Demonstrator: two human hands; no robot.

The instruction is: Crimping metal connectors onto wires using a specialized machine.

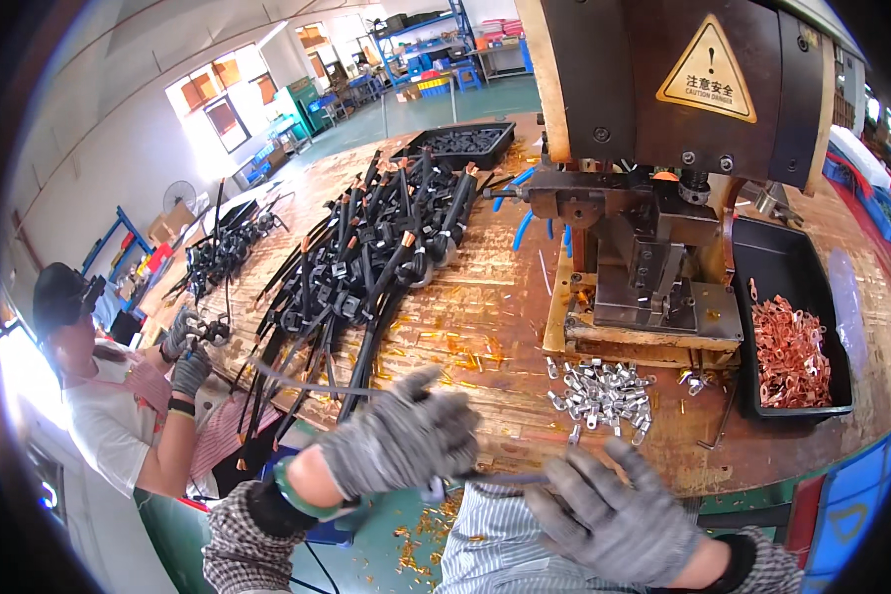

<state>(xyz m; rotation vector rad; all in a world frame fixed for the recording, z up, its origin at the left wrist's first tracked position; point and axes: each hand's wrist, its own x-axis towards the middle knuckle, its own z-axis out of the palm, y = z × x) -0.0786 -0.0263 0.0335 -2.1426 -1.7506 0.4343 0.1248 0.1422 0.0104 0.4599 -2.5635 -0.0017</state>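
My left hand, in a grey knit glove, is curled round a dark cable, its fingers slightly smeared by motion. The cable runs rightward from it to the fingers of my right hand, also gloved. Those fingers are spread, the thumb apart; whether they touch the cable is hard to tell. Just beyond the right hand lies a pile of silver cable lugs on the wooden table. Behind the pile stands a press machine with a yellow warning sign.
A large heap of black cables with copper ends covers the table's left part. A black bin of copper lugs stands right of the press. A black tray sits at the back. A gloved co-worker handles parts at far left.
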